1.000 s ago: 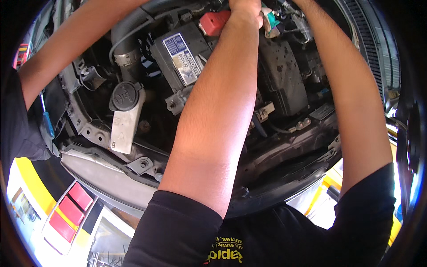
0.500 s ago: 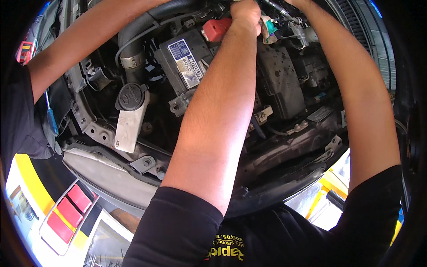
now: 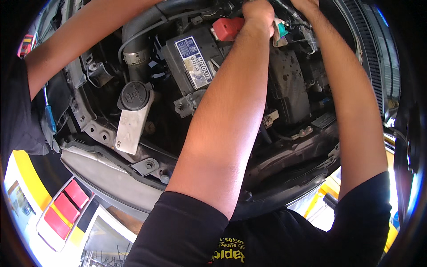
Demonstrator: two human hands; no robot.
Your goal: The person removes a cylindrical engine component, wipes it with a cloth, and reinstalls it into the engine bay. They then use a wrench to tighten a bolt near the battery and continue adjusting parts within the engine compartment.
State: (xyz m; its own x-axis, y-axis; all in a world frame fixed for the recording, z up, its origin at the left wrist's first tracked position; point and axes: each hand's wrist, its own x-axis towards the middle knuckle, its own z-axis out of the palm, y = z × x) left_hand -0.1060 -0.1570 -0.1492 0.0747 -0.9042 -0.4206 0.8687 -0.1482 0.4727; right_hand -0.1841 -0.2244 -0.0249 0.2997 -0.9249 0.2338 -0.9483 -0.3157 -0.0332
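Both hands shifted rightward: left hand fisted beside one red terminal cover; right hand fingers' state unclear.

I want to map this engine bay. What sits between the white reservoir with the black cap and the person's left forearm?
In the head view, the black battery with its blue and white label lies between the white reservoir and the left forearm; a metal hold-down bracket sits below it.

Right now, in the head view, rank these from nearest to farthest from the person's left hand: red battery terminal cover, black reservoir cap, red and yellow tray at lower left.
1. Red battery terminal cover, just left of the left hand.
2. Black reservoir cap, lower left, mid engine bay.
3. Red and yellow tray, far lower left, outside the car.
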